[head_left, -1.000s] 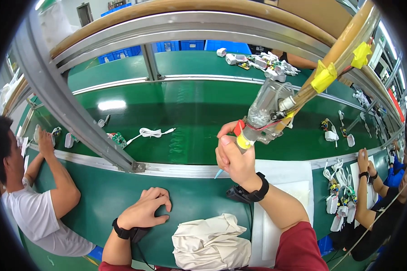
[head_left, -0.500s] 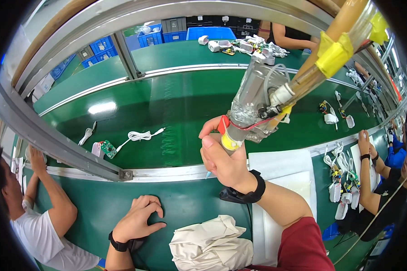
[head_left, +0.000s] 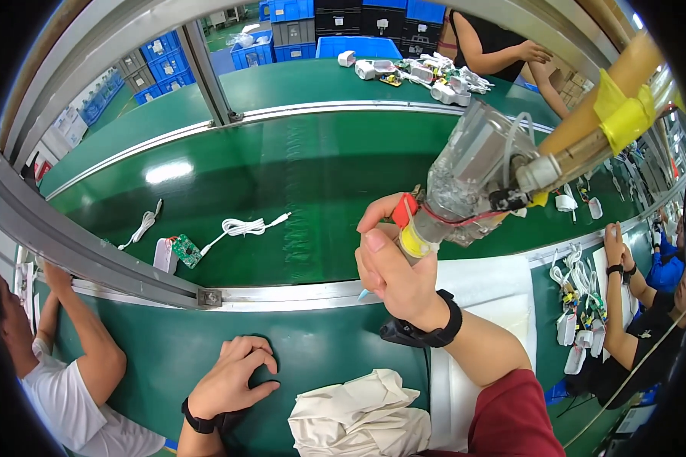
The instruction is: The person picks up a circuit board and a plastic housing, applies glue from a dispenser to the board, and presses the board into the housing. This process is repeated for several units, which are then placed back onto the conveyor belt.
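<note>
My right hand [head_left: 400, 274] is closed round the lower end of a hanging tool [head_left: 465, 183] wrapped in clear plastic, with a yellow collar and a red tab by my index finger. A light-blue tip [head_left: 363, 295] pokes out below my fingers. The tool slants up to the right into a thick tube [head_left: 610, 107] bound with yellow tape. Palm down on the green bench [head_left: 152, 335], my left hand [head_left: 236, 375] holds nothing; its fingers bend loosely and the thumb stands apart. Nearby lies a crumpled cream cloth [head_left: 358, 415].
On the green belt [head_left: 206, 206] lie a green circuit board [head_left: 186, 250] with a white cable [head_left: 244, 227]. White foam sheets [head_left: 488, 305] lie under my right forearm. A metal post [head_left: 114, 244] rises at left. Co-workers sit on both sides; another stands across, near charger parts [head_left: 427, 72].
My right hand and the tool have shifted a little to the right in the view, which has tilted slightly upward. Across the belt, a co-worker's hands have lifted. My left hand stays put.
</note>
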